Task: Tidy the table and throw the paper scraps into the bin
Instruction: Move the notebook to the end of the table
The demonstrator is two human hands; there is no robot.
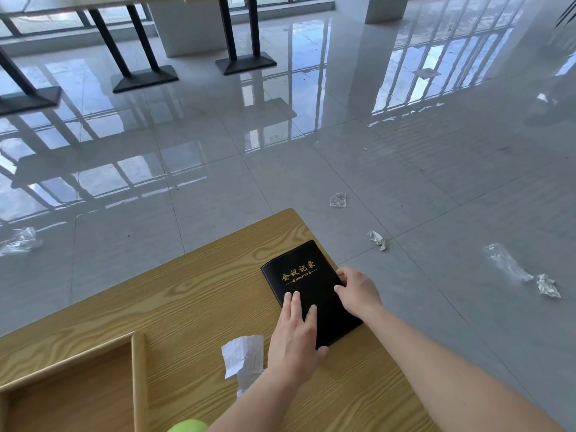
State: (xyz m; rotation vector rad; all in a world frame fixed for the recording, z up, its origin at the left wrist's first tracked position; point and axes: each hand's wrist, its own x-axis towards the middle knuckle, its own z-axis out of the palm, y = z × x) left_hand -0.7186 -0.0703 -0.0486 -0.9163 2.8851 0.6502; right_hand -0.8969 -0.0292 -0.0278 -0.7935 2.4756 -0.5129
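On the tabletop [156, 291], near its far right corner, a black notebook [299, 275]. Left grip [296, 335] wide, fingers flat on the cover; right grip [358, 294] pinching the right edge. Scrap [243, 353] just left of the left wrist, partly under it, long axis running near to far. Nearer to the left grip, so probably best taken by that one. No bin in view.

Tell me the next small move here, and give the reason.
Probably slide the black notebook inward from the right edge of the table, toward the wooden tray. It lies right along that edge, with the left hand flat on its cover and the right hand gripping its side, so both are placed to shift it. The paper scrap can follow.
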